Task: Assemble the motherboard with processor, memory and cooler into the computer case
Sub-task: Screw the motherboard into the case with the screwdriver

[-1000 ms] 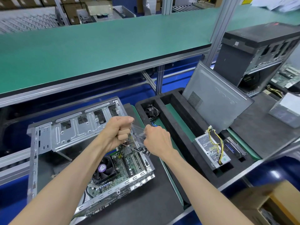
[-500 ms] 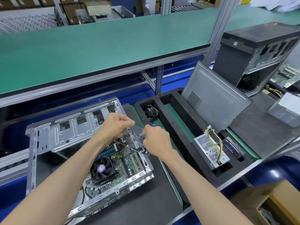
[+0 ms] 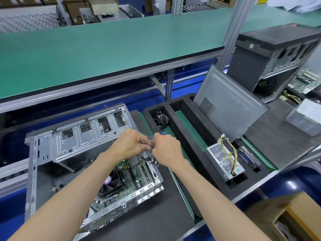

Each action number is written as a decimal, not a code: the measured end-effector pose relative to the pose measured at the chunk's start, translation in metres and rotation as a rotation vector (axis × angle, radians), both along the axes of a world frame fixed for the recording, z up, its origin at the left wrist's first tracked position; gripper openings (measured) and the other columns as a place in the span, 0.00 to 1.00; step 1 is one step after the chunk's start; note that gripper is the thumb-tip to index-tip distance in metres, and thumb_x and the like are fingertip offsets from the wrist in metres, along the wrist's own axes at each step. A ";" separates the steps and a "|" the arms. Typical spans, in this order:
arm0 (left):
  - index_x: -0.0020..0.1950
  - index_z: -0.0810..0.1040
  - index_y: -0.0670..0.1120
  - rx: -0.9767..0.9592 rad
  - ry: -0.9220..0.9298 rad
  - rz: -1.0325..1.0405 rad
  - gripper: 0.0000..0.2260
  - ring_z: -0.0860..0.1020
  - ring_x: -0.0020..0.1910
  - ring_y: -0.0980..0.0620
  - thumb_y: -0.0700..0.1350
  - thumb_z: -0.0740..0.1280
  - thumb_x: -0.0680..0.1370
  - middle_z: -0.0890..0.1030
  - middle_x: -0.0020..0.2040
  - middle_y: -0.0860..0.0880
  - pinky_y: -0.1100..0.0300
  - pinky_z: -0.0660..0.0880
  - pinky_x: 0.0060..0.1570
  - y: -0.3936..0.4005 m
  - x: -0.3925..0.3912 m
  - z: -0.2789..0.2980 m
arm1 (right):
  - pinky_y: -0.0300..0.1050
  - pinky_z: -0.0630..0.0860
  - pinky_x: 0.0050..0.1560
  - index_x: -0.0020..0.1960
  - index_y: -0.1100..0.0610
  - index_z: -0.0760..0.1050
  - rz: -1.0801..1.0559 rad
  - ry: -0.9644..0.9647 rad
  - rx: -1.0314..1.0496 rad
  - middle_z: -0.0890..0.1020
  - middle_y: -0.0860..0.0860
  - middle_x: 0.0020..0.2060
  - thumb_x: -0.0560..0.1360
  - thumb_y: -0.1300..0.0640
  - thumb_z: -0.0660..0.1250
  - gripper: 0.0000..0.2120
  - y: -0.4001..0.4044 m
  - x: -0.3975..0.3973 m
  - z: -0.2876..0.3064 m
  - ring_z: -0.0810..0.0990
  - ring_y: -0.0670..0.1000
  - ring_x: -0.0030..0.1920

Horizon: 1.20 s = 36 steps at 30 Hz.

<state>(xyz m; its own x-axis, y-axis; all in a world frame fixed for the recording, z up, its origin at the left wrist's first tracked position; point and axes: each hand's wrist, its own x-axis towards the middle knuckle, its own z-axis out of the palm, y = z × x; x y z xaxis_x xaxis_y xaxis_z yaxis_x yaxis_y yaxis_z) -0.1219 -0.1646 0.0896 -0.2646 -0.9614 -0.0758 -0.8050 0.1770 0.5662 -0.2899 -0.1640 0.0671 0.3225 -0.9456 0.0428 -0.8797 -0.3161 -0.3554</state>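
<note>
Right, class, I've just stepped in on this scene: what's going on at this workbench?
A person is building a desktop PC. The open computer case lies on its side on the bench, with the motherboard and its cooler fan already inside. Above it, the left hand and right hand together pinch a small circuit card in a clear plastic wrapper. To the right, a foam tray holds a spare fan, a power supply and a leaning side panel.

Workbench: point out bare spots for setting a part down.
Free: black mat between the open silver computer case and the black foam tray; green strip inside that tray. Crowded: the case interior under both hands, and the tray's near slots around the perforated metal box.
</note>
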 end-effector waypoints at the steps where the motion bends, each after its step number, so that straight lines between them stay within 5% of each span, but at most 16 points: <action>1: 0.41 0.87 0.54 -0.001 -0.027 0.007 0.01 0.76 0.30 0.69 0.47 0.76 0.73 0.81 0.31 0.62 0.73 0.65 0.29 -0.001 0.000 0.001 | 0.47 0.61 0.35 0.43 0.55 0.65 -0.001 0.000 -0.001 0.63 0.46 0.29 0.71 0.57 0.65 0.08 0.000 0.000 0.000 0.68 0.57 0.34; 6: 0.40 0.77 0.52 0.017 -0.043 0.044 0.07 0.76 0.26 0.59 0.48 0.69 0.78 0.80 0.30 0.56 0.58 0.71 0.27 0.001 -0.003 0.004 | 0.46 0.56 0.30 0.46 0.56 0.71 -0.006 0.006 -0.019 0.66 0.47 0.30 0.72 0.60 0.64 0.03 -0.001 0.001 0.001 0.70 0.56 0.34; 10: 0.34 0.69 0.48 0.257 0.872 0.246 0.09 0.55 0.22 0.52 0.42 0.61 0.75 0.61 0.26 0.50 0.67 0.55 0.21 0.008 0.008 0.010 | 0.45 0.56 0.30 0.47 0.57 0.72 0.001 0.017 -0.023 0.69 0.49 0.31 0.72 0.62 0.62 0.04 0.000 0.001 0.003 0.71 0.57 0.34; 12: 0.32 0.66 0.46 0.376 1.045 0.253 0.06 0.52 0.25 0.54 0.41 0.59 0.69 0.57 0.27 0.49 0.69 0.54 0.23 0.012 0.014 0.017 | 0.45 0.55 0.29 0.45 0.57 0.70 0.008 0.011 -0.023 0.67 0.48 0.30 0.71 0.62 0.62 0.04 0.000 0.001 0.003 0.70 0.56 0.33; 14: 0.28 0.67 0.43 0.345 0.800 0.204 0.08 0.55 0.23 0.52 0.40 0.61 0.68 0.60 0.24 0.48 0.68 0.56 0.23 0.012 0.016 0.022 | 0.44 0.54 0.28 0.45 0.57 0.70 0.007 0.011 -0.021 0.66 0.47 0.29 0.71 0.62 0.62 0.04 0.000 0.002 0.003 0.70 0.56 0.32; 17: 0.28 0.78 0.43 0.186 0.096 0.006 0.09 0.67 0.22 0.55 0.40 0.70 0.69 0.75 0.24 0.52 0.64 0.64 0.22 0.009 0.013 0.022 | 0.45 0.54 0.28 0.45 0.57 0.71 -0.001 0.016 -0.024 0.66 0.47 0.29 0.70 0.63 0.62 0.05 0.000 0.002 0.003 0.69 0.56 0.32; 20: 0.33 0.83 0.46 0.194 -0.196 -0.124 0.08 0.74 0.26 0.60 0.48 0.77 0.70 0.82 0.31 0.53 0.70 0.67 0.26 0.003 0.009 0.024 | 0.46 0.57 0.30 0.46 0.57 0.72 -0.004 0.014 -0.028 0.66 0.47 0.29 0.70 0.63 0.62 0.06 -0.001 0.003 0.003 0.70 0.56 0.33; 27: 0.28 0.76 0.50 0.208 -0.321 -0.215 0.16 0.71 0.23 0.63 0.46 0.75 0.74 0.73 0.22 0.59 0.72 0.64 0.25 -0.003 0.002 0.028 | 0.45 0.57 0.30 0.45 0.56 0.69 0.001 0.006 -0.024 0.66 0.47 0.29 0.71 0.62 0.62 0.04 0.000 0.002 0.004 0.70 0.55 0.32; 32: 0.37 0.81 0.44 0.229 -0.335 -0.207 0.10 0.73 0.29 0.55 0.46 0.72 0.76 0.82 0.33 0.46 0.62 0.70 0.32 -0.002 0.005 0.024 | 0.45 0.55 0.29 0.43 0.56 0.68 -0.001 0.002 -0.016 0.66 0.47 0.29 0.71 0.62 0.63 0.04 0.000 0.003 0.003 0.69 0.54 0.32; 36: 0.37 0.77 0.51 0.211 -0.233 -0.182 0.10 0.75 0.31 0.55 0.46 0.69 0.78 0.80 0.34 0.51 0.60 0.71 0.33 0.004 0.010 0.017 | 0.44 0.55 0.28 0.44 0.57 0.70 0.000 0.004 -0.020 0.66 0.47 0.29 0.71 0.62 0.62 0.04 0.000 0.001 0.002 0.69 0.54 0.32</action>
<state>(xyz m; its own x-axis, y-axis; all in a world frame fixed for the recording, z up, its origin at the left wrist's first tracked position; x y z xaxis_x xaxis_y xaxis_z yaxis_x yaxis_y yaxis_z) -0.1116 -0.1611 0.1070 -0.3824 -0.8568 -0.3460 -0.8829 0.2283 0.4102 -0.2893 -0.1639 0.0696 0.3226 -0.9446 0.0603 -0.8809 -0.3229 -0.3460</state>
